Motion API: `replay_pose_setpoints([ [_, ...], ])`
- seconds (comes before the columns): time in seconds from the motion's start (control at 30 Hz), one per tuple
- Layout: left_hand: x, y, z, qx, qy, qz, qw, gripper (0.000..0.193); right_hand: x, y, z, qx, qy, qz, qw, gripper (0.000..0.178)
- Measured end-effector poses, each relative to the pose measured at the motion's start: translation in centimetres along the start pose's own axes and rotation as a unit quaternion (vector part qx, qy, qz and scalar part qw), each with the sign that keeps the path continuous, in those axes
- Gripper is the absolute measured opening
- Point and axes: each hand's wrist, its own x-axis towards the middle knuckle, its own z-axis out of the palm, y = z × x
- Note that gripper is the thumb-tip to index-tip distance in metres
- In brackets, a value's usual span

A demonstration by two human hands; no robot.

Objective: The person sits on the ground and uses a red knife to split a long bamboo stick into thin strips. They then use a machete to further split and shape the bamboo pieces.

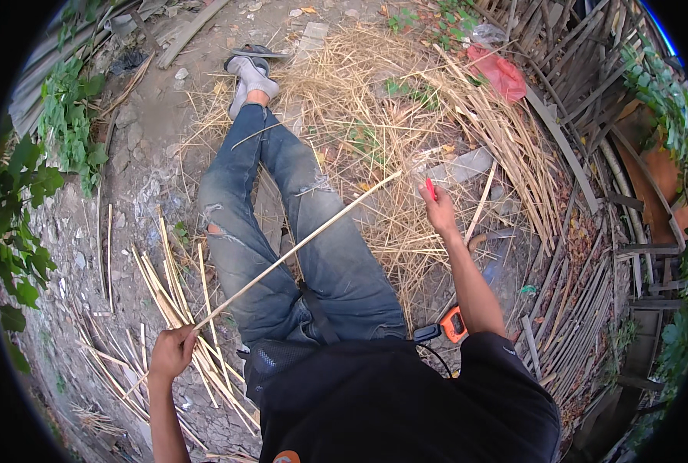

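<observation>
Crumpled red bag (pixel 500 73) at upper right, clear plastic (pixel 488 34) just above; leafy green plants (pixel 70 116) at left.

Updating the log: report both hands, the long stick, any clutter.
Left hand gripping long stick by one end. Right hand holding small red object. Stick slants across jeans. Loose sticks near left hand.

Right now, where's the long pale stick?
Head view: the pale stick slants across the jeans, one end in the left hand, far tip left of the right hand.
</observation>
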Motion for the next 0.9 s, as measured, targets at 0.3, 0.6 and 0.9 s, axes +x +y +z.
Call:
replay_pose_setpoints([
  [0.3,1.4,0.8,1.9,-0.046,-0.016,-0.011,0.999,0.028,-0.3,-6.9,7.9,0.334,-0.095,0.188,0.919,0.034],
  [0.6,2.5,0.5,3.1,-0.048,-0.040,-0.031,0.998,0.029,-4.1,-7.8,10.8,0.110,-0.129,0.098,0.981,0.046],
  [0.9,2.5,-0.2,3.5,-0.054,-0.034,-0.029,0.998,0.031,-0.9,-4.5,6.0,-0.014,-0.129,0.055,0.990,0.065],
])
